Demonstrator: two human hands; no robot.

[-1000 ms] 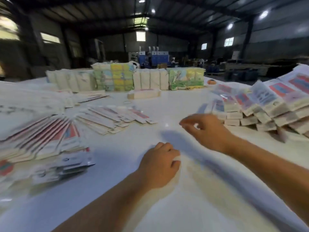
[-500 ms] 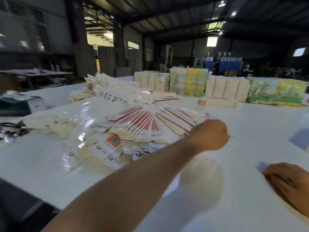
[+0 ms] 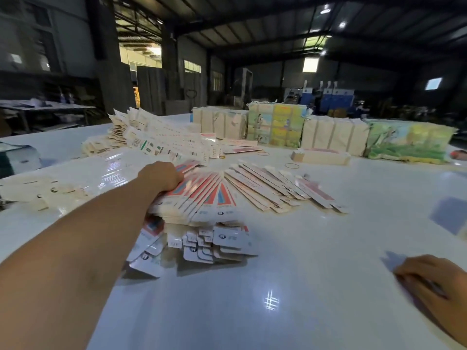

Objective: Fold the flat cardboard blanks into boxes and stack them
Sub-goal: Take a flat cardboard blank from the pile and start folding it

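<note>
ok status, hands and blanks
Left hand on the fanned red blanks, grip unclear. Right hand flat on table. Nothing blocking.

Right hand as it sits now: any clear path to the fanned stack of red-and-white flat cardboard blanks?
Probably yes. The right hand rests on the glossy white table, and only bare tabletop lies between it and the fanned red-and-white flat cardboard blanks. The left hand already rests on them.

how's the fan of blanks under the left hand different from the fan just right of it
The red-striped fan shows bold red and blue print; the pale fan looks mostly cream. The left hand rests on the red-striped fan; nothing touches the pale fan. Both lie flat, splayed on the white table.
</note>
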